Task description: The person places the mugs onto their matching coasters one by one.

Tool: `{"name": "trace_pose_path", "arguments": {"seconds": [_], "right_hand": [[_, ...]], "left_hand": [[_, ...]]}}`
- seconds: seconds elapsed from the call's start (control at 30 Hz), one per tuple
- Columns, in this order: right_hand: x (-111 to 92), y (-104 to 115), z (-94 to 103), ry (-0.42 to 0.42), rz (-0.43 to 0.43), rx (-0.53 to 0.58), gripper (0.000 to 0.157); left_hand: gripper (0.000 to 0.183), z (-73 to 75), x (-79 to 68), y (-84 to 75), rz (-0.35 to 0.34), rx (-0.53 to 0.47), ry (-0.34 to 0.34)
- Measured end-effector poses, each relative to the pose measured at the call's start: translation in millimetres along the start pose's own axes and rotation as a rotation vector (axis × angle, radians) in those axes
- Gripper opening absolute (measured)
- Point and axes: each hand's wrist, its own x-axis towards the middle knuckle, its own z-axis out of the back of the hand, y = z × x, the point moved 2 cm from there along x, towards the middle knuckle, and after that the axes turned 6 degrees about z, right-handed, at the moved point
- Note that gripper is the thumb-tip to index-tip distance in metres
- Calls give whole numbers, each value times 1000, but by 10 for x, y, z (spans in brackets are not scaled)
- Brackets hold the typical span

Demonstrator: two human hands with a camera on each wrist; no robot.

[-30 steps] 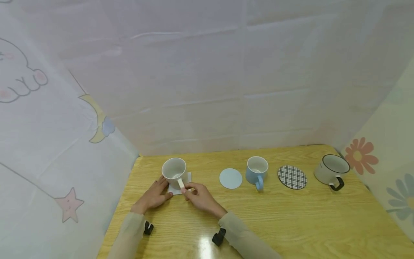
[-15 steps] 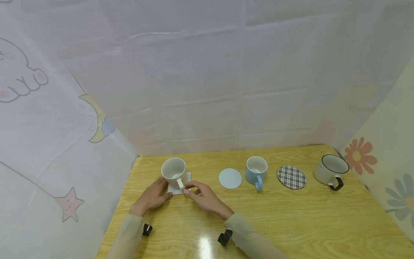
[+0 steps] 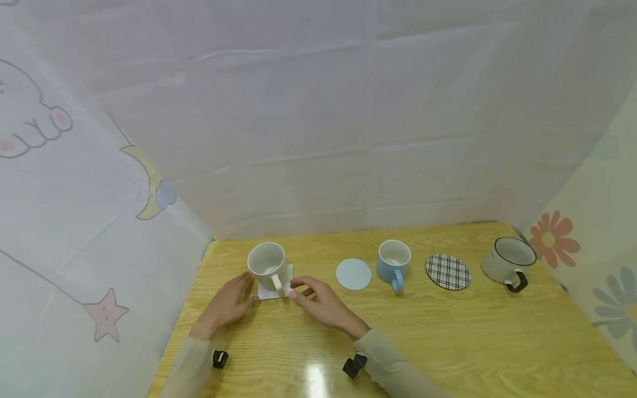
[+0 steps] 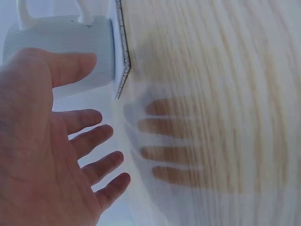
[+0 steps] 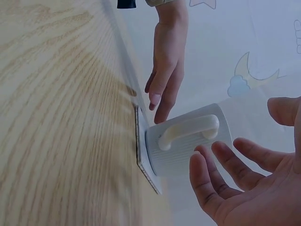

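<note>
A white ribbed mug (image 5: pixel 171 146) stands upright on a square white coaster (image 3: pixel 266 295), its handle (image 3: pixel 277 284) facing the person. To its left my left hand (image 3: pixel 226 304) is held with fingers spread, thumb near the coaster's front left corner; in the left wrist view the hand (image 4: pixel 51 136) holds nothing. My right hand (image 3: pixel 323 305) is just right of the handle, fingers loosely bent and grasping nothing. From the right wrist, the fingers of that hand (image 5: pixel 249 183) show apart from the handle.
Rightward along the wooden table (image 3: pixel 428 342) lie a round pale blue coaster (image 3: pixel 354 274), a blue mug (image 3: pixel 390 271), a round plaid coaster (image 3: pixel 448 272) and a white mug with a black rim and handle (image 3: pixel 502 268). A patterned cloth (image 3: pixel 298 138) hangs behind.
The right hand has let go of the white mug's handle and moved off to the right. My left hand has drawn back left from the coaster. The mug stays in place.
</note>
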Motion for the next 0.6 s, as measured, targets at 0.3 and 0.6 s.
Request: {"name": "trace_pose_path", "arguments": {"seconds": [0.3, 0.6], "right_hand": [[-99, 76, 99, -56, 46, -18, 42], [-142, 125, 199, -142, 89, -16, 32]], "left_hand": [[68, 80, -134, 21, 59, 15, -93], [64, 152, -240, -3, 73, 25, -162]]}}
